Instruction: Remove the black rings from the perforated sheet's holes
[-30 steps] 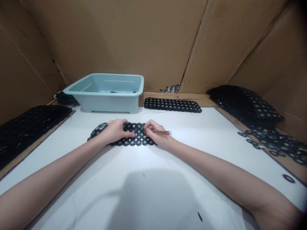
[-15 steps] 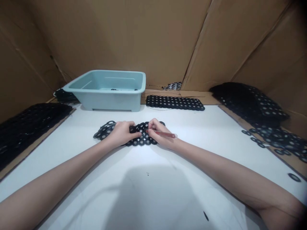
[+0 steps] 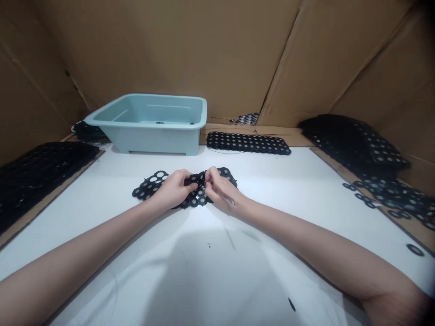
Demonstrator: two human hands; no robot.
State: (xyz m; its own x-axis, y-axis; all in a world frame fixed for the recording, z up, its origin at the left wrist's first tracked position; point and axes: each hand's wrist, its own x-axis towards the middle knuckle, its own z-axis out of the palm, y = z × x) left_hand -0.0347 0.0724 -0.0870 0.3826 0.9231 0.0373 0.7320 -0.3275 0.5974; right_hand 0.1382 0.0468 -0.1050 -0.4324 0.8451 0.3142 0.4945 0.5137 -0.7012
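Centred on the white table (image 3: 272,181), short of its far edge, the black rubbery mat of linked rings (image 3: 193,202) has just bunched up more under and between both hands, so work likely sits at that fold. Left hand (image 3: 174,188) grasps the mat; right hand (image 3: 219,187) is curled around a slim, blurred tool (image 3: 231,201) at the fold.

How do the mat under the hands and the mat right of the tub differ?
The held mat is bent and bunched; the back mat lies flat. The left hand and right hand cover part of the held mat; no hand touches the back mat. Both are black, made of joined rings.
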